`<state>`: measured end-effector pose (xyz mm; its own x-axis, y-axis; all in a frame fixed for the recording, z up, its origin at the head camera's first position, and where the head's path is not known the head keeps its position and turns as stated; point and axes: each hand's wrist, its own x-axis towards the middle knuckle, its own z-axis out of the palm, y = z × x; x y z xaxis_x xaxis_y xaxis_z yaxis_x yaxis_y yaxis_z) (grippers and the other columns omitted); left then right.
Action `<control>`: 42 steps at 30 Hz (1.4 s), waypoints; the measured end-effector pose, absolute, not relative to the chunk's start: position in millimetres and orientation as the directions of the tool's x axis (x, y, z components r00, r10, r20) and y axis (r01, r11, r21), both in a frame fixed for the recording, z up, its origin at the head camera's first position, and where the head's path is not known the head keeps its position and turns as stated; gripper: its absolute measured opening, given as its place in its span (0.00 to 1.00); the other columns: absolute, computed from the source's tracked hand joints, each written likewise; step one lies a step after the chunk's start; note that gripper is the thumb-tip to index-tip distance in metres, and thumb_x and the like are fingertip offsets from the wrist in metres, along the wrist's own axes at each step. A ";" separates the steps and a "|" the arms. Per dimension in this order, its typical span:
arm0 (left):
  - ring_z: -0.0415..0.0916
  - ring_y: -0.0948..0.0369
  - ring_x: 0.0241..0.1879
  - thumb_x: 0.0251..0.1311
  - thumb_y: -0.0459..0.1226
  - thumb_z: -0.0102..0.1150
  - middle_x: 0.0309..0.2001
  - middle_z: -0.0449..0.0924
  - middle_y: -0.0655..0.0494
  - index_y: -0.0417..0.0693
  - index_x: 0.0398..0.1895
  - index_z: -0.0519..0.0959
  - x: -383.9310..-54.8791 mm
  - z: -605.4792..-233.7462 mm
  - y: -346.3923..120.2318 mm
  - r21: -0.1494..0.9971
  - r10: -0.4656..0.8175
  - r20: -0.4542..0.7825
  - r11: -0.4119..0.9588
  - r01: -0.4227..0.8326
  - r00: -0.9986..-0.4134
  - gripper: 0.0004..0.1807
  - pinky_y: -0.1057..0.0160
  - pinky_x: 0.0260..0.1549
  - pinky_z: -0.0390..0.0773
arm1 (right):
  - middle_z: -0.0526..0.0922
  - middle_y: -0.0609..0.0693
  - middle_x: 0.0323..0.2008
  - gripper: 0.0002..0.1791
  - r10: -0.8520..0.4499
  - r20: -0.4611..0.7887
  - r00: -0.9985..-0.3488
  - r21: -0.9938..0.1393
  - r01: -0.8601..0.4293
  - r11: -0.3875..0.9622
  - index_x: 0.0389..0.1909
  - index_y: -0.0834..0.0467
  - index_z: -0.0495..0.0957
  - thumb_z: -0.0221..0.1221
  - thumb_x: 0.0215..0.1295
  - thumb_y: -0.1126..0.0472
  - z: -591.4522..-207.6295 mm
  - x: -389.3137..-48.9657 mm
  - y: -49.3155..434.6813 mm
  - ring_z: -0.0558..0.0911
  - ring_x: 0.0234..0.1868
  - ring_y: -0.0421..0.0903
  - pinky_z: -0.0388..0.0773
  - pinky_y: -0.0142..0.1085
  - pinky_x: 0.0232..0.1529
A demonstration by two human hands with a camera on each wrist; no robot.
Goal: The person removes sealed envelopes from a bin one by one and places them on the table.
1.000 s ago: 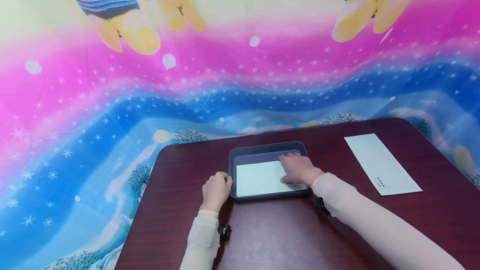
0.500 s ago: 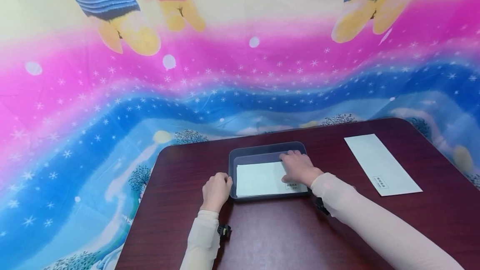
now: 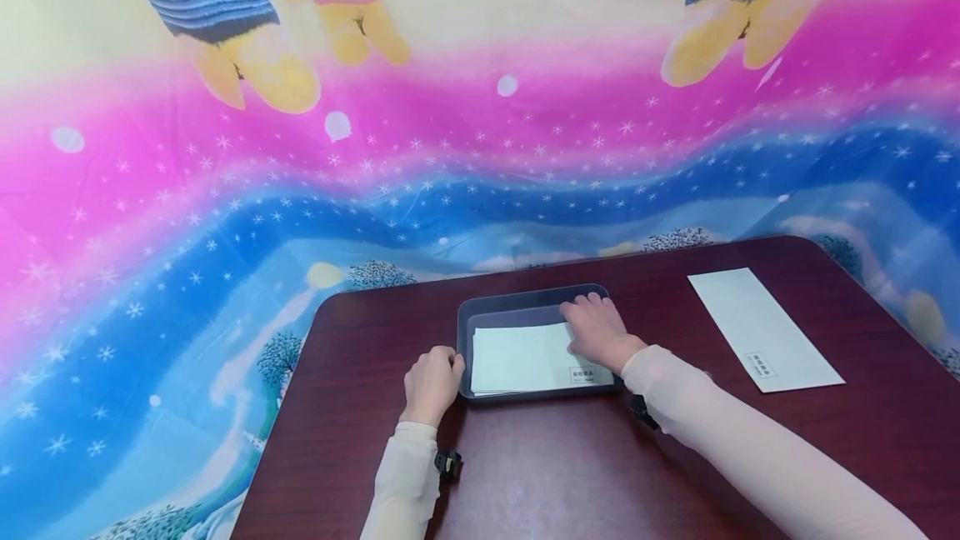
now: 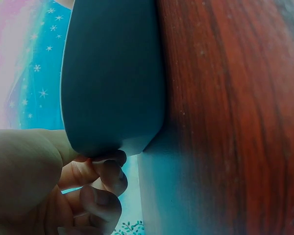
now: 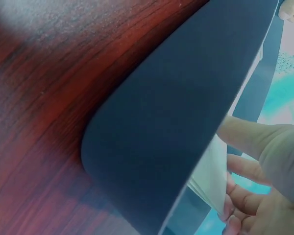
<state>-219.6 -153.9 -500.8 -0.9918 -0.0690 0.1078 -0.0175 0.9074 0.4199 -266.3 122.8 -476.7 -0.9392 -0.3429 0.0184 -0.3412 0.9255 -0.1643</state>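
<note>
A dark grey tray [image 3: 532, 297] stands on the table, with pale envelopes [image 3: 517, 361] stacked in its front part. The top envelope bears a small printed box at its front right corner. My left hand [image 3: 431, 384] grips the tray's left end, thumb and curled fingers at its rim, as the left wrist view shows. My right hand [image 3: 596, 328] reaches over the tray's right end. Its thumb lies over the envelopes, while bent fingers [image 5: 245, 198] meet their far right corner, which looks slightly raised in the right wrist view. How many sheets it holds I cannot tell.
Another long pale envelope [image 3: 763, 327] lies slanted on the dark red wooden table [image 3: 555, 465], right of the tray. A colourful patterned cloth [image 3: 450, 132] hangs behind the table's far edge. Both forearms wear light sleeves [image 3: 405, 473] with wrist cameras.
My right thumb and fingers have drawn slightly back towards the tray's far right corner, uncovering the printed box. The left edges of the stacked envelopes now show a small offset. My left hand stays put.
</note>
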 end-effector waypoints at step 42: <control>0.52 0.62 0.12 0.70 0.40 0.56 0.11 0.54 0.62 0.56 0.11 0.60 -218.1 -500.2 -152.7 0.432 -0.067 0.113 0.902 -0.012 -0.991 0.27 0.63 0.16 0.53 | 0.86 0.49 0.32 0.09 -0.304 0.113 -0.946 -0.242 -0.323 0.915 0.40 0.57 0.83 0.70 0.60 0.60 -470.1 -270.3 127.1 0.80 0.30 0.46 0.70 0.43 0.37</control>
<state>-218.1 -152.7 -500.2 -0.9913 -0.0672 0.1133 -0.0117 0.9017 0.4323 -270.3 127.1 -470.1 -0.9461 -0.3037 0.1128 -0.3226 0.9152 -0.2415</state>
